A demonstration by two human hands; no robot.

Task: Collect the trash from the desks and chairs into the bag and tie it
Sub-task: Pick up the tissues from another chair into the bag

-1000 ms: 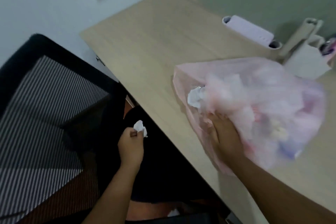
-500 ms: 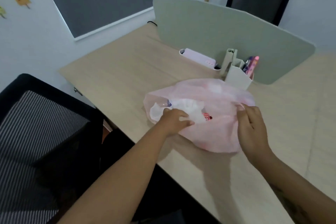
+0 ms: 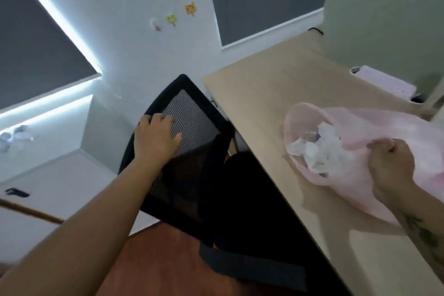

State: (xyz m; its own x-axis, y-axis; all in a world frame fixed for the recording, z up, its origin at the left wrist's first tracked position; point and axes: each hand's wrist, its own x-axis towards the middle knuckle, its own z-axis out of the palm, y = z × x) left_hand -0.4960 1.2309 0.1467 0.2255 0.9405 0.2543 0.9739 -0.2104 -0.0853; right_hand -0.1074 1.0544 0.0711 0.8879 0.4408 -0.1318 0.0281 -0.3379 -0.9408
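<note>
A pink translucent trash bag [image 3: 341, 115] lies on the light wooden desk [image 3: 259, 94], its mouth open toward the left. Crumpled white paper trash [image 3: 322, 151] shows inside the opening. My right hand [image 3: 391, 163] grips the bag's rim with curled fingers. My left hand [image 3: 156, 137] rests on the top of the black mesh chair back [image 3: 189, 113], its fingers spread flat over the striped mesh. The chair's black seat [image 3: 240, 199] sits tucked partly under the desk edge.
A grey-green divider panel [image 3: 384, 31] stands at the back of the desk, with a pale lilac box [image 3: 384, 81] in front of it. A white wall with small stickers [image 3: 182, 17] and dark boards lies behind. Reddish floor [image 3: 156, 259] shows below the chair.
My left hand left the bag's opening and moved left onto the chair back. My right hand shifted to grip the bag's rim. The view swung left.
</note>
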